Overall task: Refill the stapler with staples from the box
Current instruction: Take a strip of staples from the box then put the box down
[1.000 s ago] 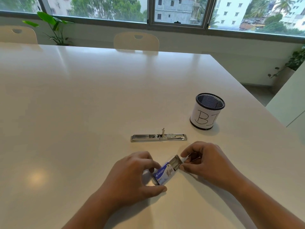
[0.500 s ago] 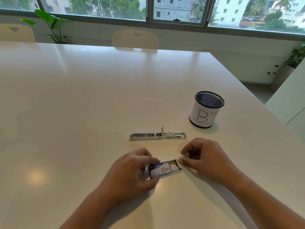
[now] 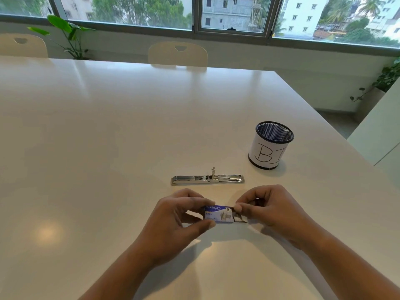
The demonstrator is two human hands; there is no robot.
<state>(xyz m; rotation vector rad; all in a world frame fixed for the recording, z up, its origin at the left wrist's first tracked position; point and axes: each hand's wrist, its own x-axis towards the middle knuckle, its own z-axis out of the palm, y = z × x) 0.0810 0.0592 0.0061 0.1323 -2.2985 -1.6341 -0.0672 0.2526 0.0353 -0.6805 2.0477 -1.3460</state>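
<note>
A small blue and white staple box [image 3: 219, 214] is held just above the white table [image 3: 108, 137], near its front. My left hand [image 3: 179, 219] pinches the box's left end between thumb and fingers. My right hand [image 3: 268, 208] pinches the open flap or inner tray at the box's right end [image 3: 239, 217]. The metal stapler [image 3: 207, 179] lies unfolded flat on the table just beyond my hands, with a small part sticking up at its middle. I cannot see any staples.
A black mesh pen cup [image 3: 270, 146] with a white paper label stands to the right, behind the stapler. Chairs [image 3: 177, 54] stand along the far edge of the table. The table's right edge runs close to the cup.
The box has turned from tilted to level and lengthwise across my view. Its open end now shows less, with my right fingers closer against it.
</note>
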